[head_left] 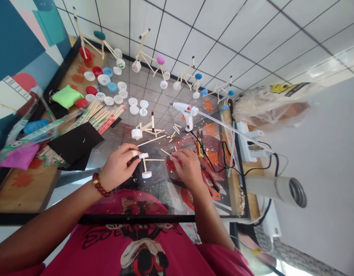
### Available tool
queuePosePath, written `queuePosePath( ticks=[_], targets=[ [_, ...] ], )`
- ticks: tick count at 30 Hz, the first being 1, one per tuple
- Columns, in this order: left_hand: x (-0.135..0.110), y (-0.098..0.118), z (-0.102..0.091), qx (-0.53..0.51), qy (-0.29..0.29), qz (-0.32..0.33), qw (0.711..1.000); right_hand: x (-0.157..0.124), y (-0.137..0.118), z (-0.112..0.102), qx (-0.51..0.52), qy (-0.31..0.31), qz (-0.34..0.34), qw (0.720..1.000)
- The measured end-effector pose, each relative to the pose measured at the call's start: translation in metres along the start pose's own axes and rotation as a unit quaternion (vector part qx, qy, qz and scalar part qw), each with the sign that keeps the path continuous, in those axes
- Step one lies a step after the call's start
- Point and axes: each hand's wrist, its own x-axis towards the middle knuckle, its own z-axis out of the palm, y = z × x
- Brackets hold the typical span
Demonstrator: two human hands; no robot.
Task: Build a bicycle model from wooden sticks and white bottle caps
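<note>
The small stick frame (pixel 144 165) sits low on the glass-topped table (pixel 79 219), right between the two hands. I can see two white bottle caps (pixel 146 174) on it. One is up by the left hand (pixel 118 167), and the other is down nearer the person's body. Its long stick (pixel 155 160) points sideways toward the right hand (pixel 188 168).

The left hand is nearer, and from here its fingers look pressed together on the top cap. The right hand's fingers are curled in by the far end of the long stick, but I can't tell if they are pinching it. (They hide that bit from me.)

Just past the frame stands a bigger stick model with a white cap (pixel 142 130). Beyond it is a white glue gun (pixel 186 114), with a long glue stick (pixel 231 130) next to it. A pile of loose caps (pixel 119 99) and a bundle of chopsticks (pixel 106 117) lie to the left. More stick models with colored caps (pixel 179 69) stand in a row at the far edge.
</note>
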Motion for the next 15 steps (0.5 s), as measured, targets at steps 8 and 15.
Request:
queuePosePath(
  ticks=[8, 15],
  targets=[
    [0.0, 0.0, 0.001, 0.002, -0.001, -0.001, 1.0, -0.006, -0.012, -0.006, 0.022, 0.063, -0.033, 0.997],
    [0.0, -0.001, 0.001, 0.005, -0.005, -0.008, 1.0, -0.011, -0.029, 0.002, 0.067, -0.004, -0.132, 0.989]
  ],
)
